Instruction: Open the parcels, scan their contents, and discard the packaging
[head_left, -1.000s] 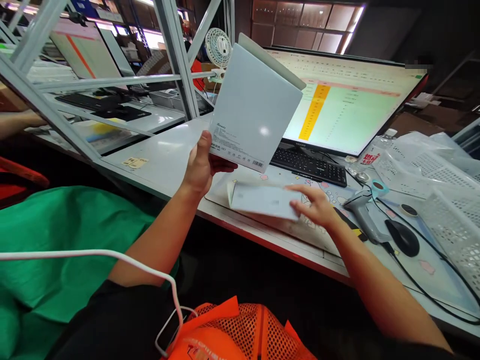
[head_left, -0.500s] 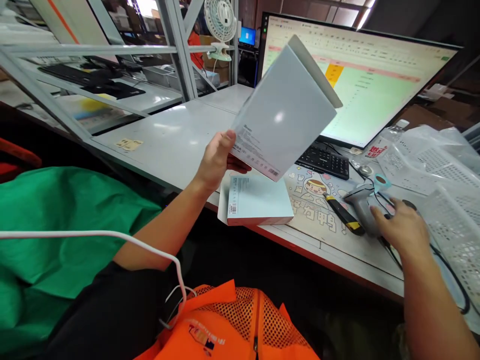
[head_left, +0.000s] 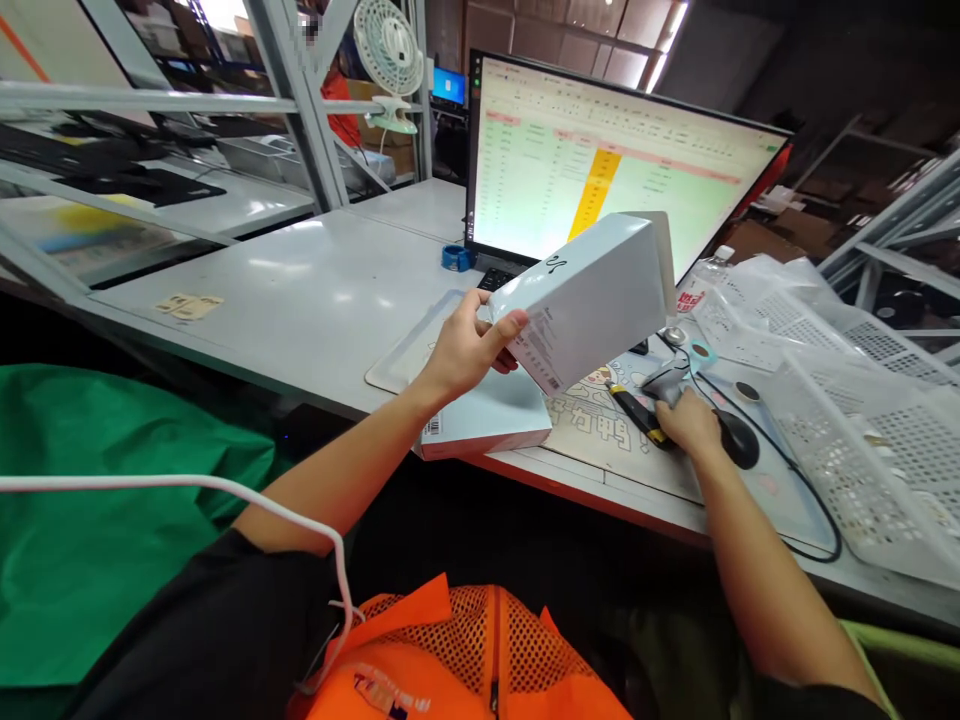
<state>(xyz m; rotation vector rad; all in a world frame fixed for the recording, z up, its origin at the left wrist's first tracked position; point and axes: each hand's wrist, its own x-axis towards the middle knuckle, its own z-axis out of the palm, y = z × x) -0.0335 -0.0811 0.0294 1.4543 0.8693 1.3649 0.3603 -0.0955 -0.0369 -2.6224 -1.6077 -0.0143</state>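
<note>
"Two grips to tell of; what is at the left?"

"The left hand (head_left: 474,345) pinches the lower left end of a glossy, pale blue-white cardboard box (head_left: 600,300), thumb on the printed face, other fingers behind; a flatter pale blue cardboard carton (head_left: 491,412) lies below, at the near edge of the white-topped desk (head_left: 285,290); the pinched box is raised, tilting up rightward before a black-framed monitor (head_left: 540,150)."

"How would that box handle?"

"Light and stiff, I'd judge; its smooth skin may slip, its corners may dent; a hold across the body near the left end looks soundest, while the flap standing out at the right end seems a poor grip."

"And further right?"

"A yellow-and-black cutter knife (head_left: 636,410); then a grey plastic handheld scanner (head_left: 666,378), its handle inside the curled right hand (head_left: 691,425), whose fingertips are partly hidden; beyond, a black rounded mouse (head_left: 739,440) and a white perforated plastic basket (head_left: 832,450)."
</note>
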